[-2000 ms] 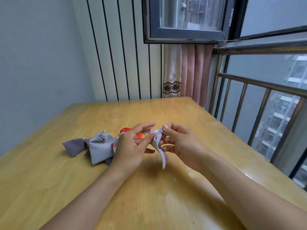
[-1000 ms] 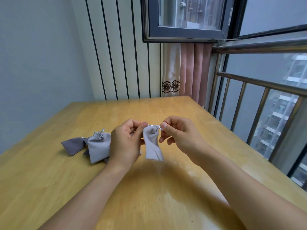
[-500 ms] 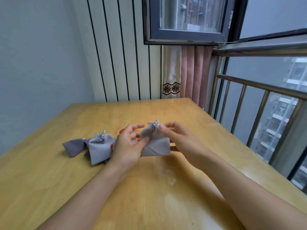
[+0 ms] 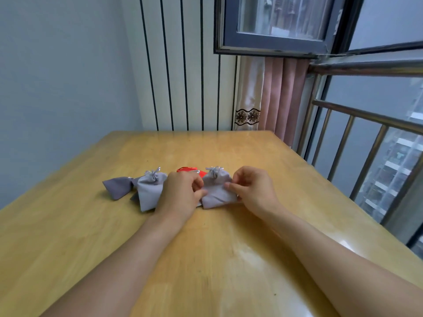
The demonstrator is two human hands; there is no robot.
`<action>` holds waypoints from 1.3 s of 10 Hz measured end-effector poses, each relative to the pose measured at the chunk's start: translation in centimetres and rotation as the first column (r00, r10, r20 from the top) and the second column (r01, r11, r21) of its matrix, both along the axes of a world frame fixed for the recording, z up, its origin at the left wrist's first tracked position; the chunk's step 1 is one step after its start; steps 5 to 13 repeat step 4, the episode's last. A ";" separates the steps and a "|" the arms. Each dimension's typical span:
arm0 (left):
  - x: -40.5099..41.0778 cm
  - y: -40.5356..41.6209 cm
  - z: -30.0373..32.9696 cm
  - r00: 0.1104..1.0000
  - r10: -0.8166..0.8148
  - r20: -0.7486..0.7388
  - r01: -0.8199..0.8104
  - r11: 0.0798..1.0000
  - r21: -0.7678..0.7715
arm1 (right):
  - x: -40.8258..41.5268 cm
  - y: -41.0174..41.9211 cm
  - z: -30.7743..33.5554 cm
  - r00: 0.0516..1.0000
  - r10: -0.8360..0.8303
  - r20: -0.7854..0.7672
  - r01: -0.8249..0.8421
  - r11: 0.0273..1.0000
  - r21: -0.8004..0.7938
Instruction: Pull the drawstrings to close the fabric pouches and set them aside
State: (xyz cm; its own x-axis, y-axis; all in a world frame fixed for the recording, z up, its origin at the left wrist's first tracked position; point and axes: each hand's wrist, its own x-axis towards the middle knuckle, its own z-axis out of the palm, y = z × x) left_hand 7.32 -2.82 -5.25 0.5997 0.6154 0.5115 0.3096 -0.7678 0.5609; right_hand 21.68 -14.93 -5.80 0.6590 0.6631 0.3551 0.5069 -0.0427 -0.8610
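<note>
A light grey pouch (image 4: pixel 217 188) with its neck gathered shut is seen on the wooden table (image 4: pixel 206 259), at about 12 o'clock from the person and near the table's middle. It is pinched from both sides: its left edge is held by the curled fingers of the left hand (image 4: pixel 180 193), at its 9 o'clock, and its right edge is nipped between thumb and forefinger of the right hand (image 4: pixel 251 191), at its 3 o'clock. The two hands are kept apart by the pouch alone. A second light grey pouch (image 4: pixel 151 191), also cinched, is laid just beside the left hand at its 9 o'clock, touching a darker grey pouch (image 4: pixel 117 187) farther out. Something red (image 4: pixel 190 170) is partly hidden behind the left hand at 12 o'clock; what it is cannot be told
</note>
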 end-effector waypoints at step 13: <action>0.8 0.9 -1.7 0.937 -0.048 -0.347 0.123 0.973 0.196 | 0.4 0.8 -2.0 0.793 0.285 0.538 -0.008 0.889 -0.458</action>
